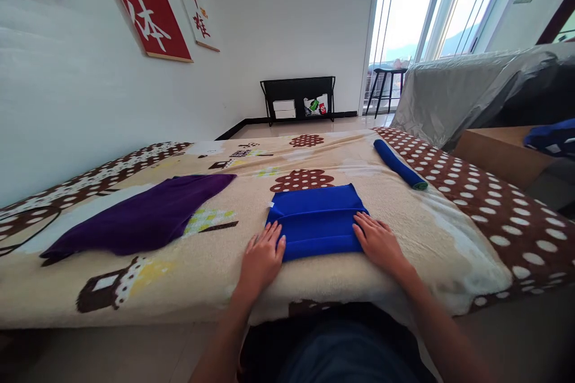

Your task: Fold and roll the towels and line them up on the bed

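Your left hand [264,253] and right hand [378,240] lie flat, gripping nothing, on either side edge of the folded blue cloth [320,228], which rests on the bed [215,278] right before you. A purple cloth [144,215] spreads to your left; what seems a rolled cloth [398,163] lies farther off, to your right.

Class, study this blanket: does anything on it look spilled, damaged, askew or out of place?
Nothing looks spilled or damaged. Only the purple cloth seems slightly untidy: it lies slanted on the patterned blanket, whereas the blue cloth is folded fairly square and the blue roll looks neat.
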The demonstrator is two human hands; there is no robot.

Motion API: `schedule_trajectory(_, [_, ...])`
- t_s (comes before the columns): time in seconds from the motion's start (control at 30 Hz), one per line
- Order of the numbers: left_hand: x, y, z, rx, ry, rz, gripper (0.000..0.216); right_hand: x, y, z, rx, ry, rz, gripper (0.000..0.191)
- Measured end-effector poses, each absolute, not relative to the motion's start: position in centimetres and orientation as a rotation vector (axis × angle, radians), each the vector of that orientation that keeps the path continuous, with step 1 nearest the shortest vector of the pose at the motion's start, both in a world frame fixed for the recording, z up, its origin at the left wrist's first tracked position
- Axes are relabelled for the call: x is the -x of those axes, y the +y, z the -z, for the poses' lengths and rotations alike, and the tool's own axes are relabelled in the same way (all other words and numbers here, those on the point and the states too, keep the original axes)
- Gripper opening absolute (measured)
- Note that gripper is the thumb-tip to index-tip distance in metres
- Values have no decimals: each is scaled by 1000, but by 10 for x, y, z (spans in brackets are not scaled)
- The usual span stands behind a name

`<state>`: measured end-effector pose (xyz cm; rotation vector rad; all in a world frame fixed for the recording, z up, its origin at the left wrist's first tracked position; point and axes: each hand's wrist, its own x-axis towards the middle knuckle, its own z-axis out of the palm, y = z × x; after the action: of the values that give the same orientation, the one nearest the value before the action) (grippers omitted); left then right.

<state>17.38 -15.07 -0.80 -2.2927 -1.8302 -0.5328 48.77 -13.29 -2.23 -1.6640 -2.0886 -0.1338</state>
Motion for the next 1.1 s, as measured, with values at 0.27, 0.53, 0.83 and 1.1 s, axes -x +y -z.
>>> schedule_trajectory(0.27, [-164, -178, -2, 2168, -1485, 751, 32, -520, -162, 28, 1433, -2024, 351, 38])
schedule_trajectory(0.53, [-146, -211, -5, 2293, -1391, 822, 38, -543, -185, 28, 1192, -2254, 166, 42])
schedule_trajectory(0.83, [-138, -181, 11, 2336, -1652, 864, 27, -530, -157, 32, 1243, -2113, 62, 30])
schedule_trajectory(1.1, [-124, -177, 8, 2406, -1688, 843, 31, -547, -155, 33, 1253, -2046, 58, 22])
